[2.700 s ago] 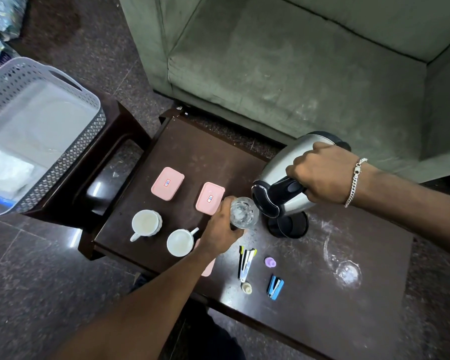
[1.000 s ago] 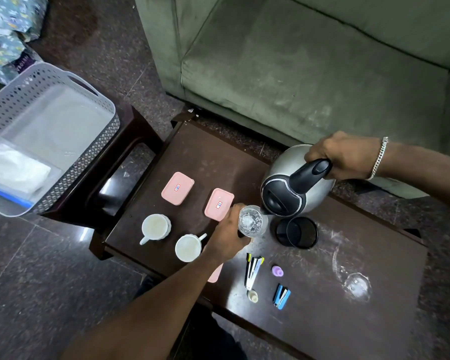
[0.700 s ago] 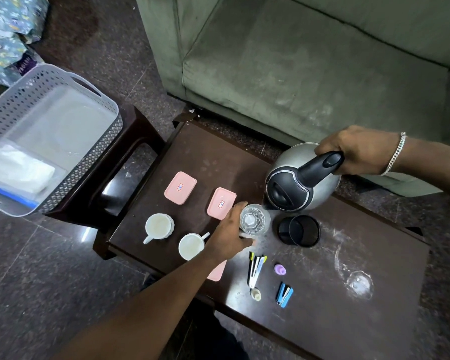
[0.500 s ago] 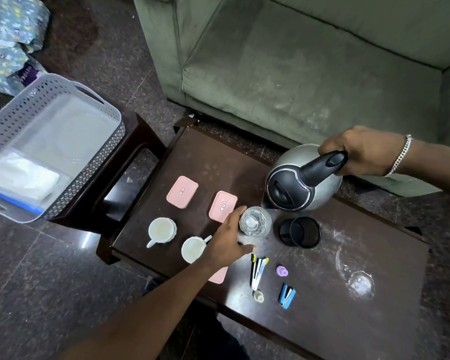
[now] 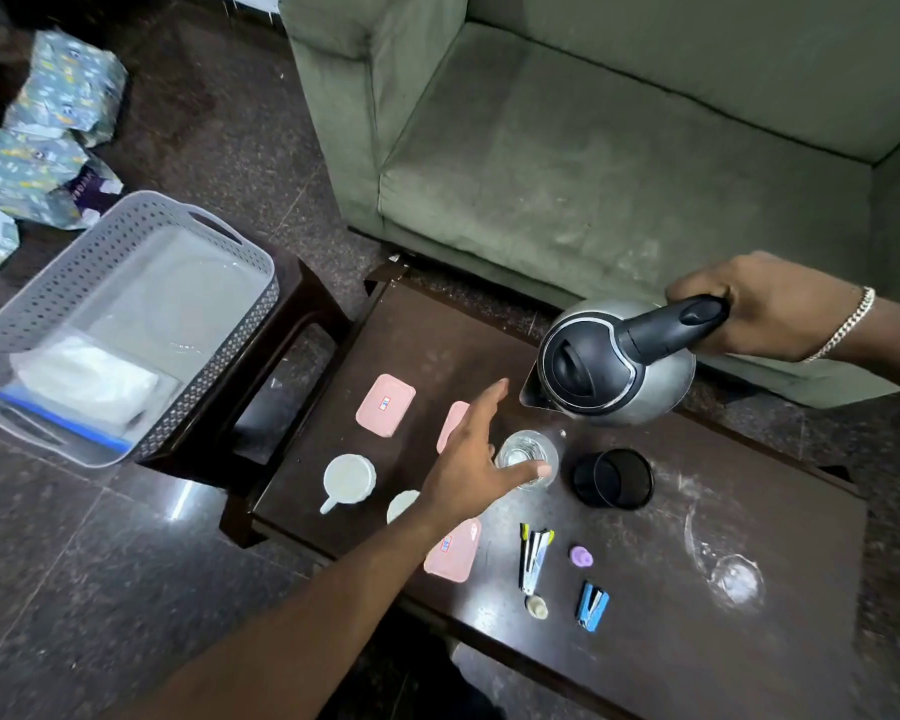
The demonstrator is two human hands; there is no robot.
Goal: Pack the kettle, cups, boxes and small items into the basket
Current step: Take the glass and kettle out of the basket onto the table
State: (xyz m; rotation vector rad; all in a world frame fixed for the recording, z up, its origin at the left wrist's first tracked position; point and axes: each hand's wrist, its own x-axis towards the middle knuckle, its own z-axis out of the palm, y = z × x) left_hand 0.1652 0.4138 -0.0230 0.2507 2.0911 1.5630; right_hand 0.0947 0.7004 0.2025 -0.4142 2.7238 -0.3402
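Observation:
My right hand [image 5: 765, 304] grips the black handle of the steel kettle [image 5: 614, 361], held in the air above the dark table [image 5: 697, 641]. My left hand [image 5: 468, 465] is open just left of a clear glass [image 5: 528, 457], thumb touching its rim. Three pink boxes lie on the table: one far left [image 5: 385, 405], one partly under my hand [image 5: 450, 426], one under my forearm [image 5: 453, 550]. A white cup [image 5: 348, 480] stands left; a second white cup [image 5: 400, 506] is half hidden. The grey basket [image 5: 126, 324] sits on a side stool.
The black kettle base [image 5: 614, 478] stands right of the glass. A stapler [image 5: 533, 558], purple cap [image 5: 580, 556], blue clip [image 5: 592, 605] and a small shell-like piece [image 5: 538, 608] lie near the front. A green sofa [image 5: 593, 148] stands behind. Wrapped packages [image 5: 48, 148] lie on the floor.
My left hand has let go of the glass and opened, fingers stretching up and left. The kettle stays lifted in my right hand, off its base.

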